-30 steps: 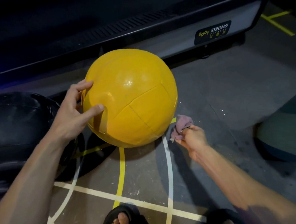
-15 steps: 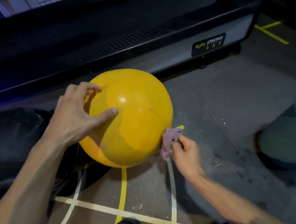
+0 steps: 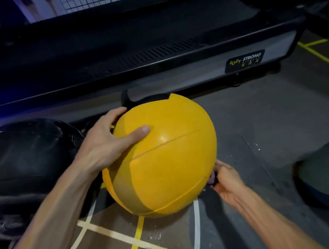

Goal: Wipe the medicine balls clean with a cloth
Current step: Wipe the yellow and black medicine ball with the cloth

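Now the right hand (image 3: 229, 182) pinches the cloth (image 3: 212, 178) against the yellow ball's (image 3: 168, 157) lower right side, having moved in from the floor (image 3: 247, 118). Spread over its upper left, the left hand (image 3: 110, 141) has tipped the ball nearer, so wiping looks underway.

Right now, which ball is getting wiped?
The yellow ball. The left hand steadies it and the right hand presses the cloth against it. The black ball lies untouched.
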Available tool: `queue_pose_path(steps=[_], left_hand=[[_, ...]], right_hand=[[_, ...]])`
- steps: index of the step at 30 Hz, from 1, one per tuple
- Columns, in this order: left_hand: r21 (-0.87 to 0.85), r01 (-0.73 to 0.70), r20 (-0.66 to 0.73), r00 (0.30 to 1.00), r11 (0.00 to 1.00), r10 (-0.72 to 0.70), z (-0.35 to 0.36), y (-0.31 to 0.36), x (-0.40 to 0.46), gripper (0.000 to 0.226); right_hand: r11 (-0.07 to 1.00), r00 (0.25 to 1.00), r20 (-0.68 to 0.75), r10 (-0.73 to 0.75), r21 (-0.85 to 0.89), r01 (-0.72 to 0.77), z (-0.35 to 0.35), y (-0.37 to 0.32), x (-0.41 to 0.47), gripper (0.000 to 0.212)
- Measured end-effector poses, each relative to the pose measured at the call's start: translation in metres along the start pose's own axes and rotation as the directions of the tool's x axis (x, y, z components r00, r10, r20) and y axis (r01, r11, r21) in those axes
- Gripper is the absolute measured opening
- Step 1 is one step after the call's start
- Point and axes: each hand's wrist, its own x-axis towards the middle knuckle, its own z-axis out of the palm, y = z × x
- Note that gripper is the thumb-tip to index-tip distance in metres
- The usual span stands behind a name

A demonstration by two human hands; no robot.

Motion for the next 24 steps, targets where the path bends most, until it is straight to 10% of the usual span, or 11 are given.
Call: queue_pose_path(steps=[6, 12, 17, 20, 24], left_hand=[[0.015, -0.29, 0.011, 0.957, 0.957, 0.29, 0.0, 0.041, -0.012, 0.096], [-0.134, -0.052, 0.27, 0.959, 0.99, 0.087, 0.016, -0.036, 0.008, 0.119], [-0.041, 0.008, 0.433, 0.901, 0.999, 0.011, 0.048, -0.09, 0.005, 0.094], [0.218, -0.167, 0.287, 0.953, 0.962, 0.101, 0.019, -0.089, 0.015, 0.06], [0.097, -0.352, -0.023, 0.934, 0.931, 0.356, 0.011, -0.016, 0.031, 0.05]], right_hand=[[0.986, 0.989, 0.065, -0.132, 0.116, 0.124, -0.023, -0.018, -0.016, 0.035], [0.808, 0.831, -0.045, -0.555, -0.265, 0.526, -0.051, -0.058, -0.022, 0.045], [0.595, 0.725, 0.024, -0.688, -0.553, 0.583, -0.051, -0.042, -0.029, 0.038], [0.528, 0.7, 0.049, -0.713, -0.62, 0.581, -0.044, -0.036, -0.036, 0.032], [0.449, 0.642, 0.125, -0.757, -0.613, 0.65, -0.026, -0.02, -0.049, 0.027]])
